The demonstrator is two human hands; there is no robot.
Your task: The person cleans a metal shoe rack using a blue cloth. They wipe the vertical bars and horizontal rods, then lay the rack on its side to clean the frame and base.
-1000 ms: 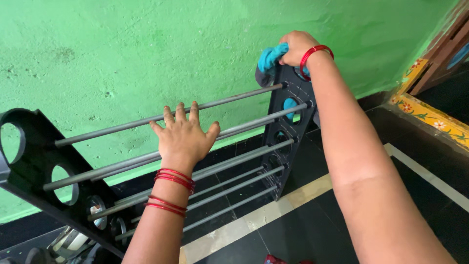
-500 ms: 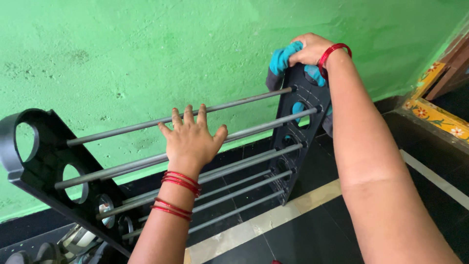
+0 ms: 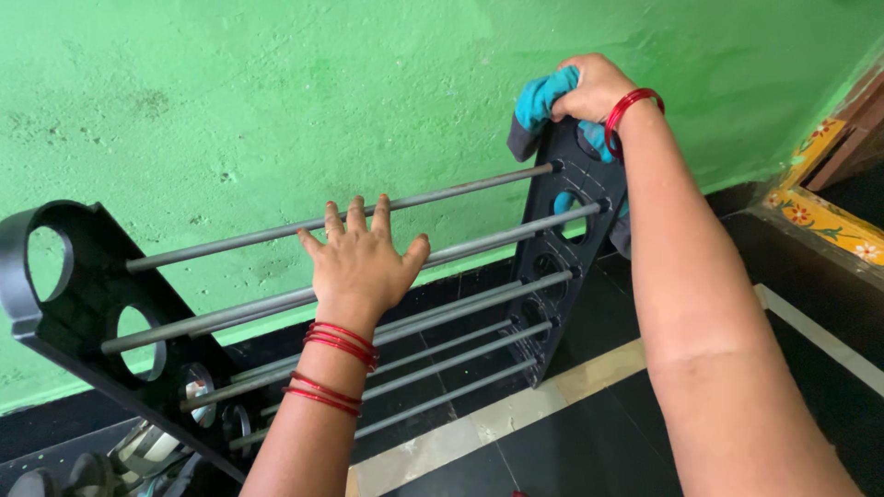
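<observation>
**Two hands on a black rack: one steadies, one wipes**

Two hands are busy on one black shoe rack (image 3: pixel 83 322), which leans against the green wall (image 3: pixel 230 92). At 9 o'clock is the left side panel of the rack, with round holes in it; below it, at 7 o'clock, some footwear (image 3: pixel 138 456) is partly visible on the dark floor (image 3: pixel 571 442). From this panel several grey rods (image 3: pixel 230 241) run to the right.

Near the centre, the left hand (image 3: pixel 361 262) lies flat on the upper rods with fingers spread and palm down. It grips nothing; it seems only to steady the frame. Red bangles (image 3: pixel 331 345) sit on this wrist.

At 1 o'clock, the right hand (image 3: pixel 594 87) is closed around a bunched teal cloth (image 3: pixel 541 97) and presses it on the top edge of the right side panel (image 3: pixel 562 267). A part of the cloth also shows through a hole of this panel. A painted floral border (image 3: pixel 824 216) is at 3 o'clock.

In my judgement, the step in hand is wiping the top of the right panel. The next move probably calls for sliding the cloth down along the panel or onto the rods, while the flat hand holds the tilted rack firm.
</observation>
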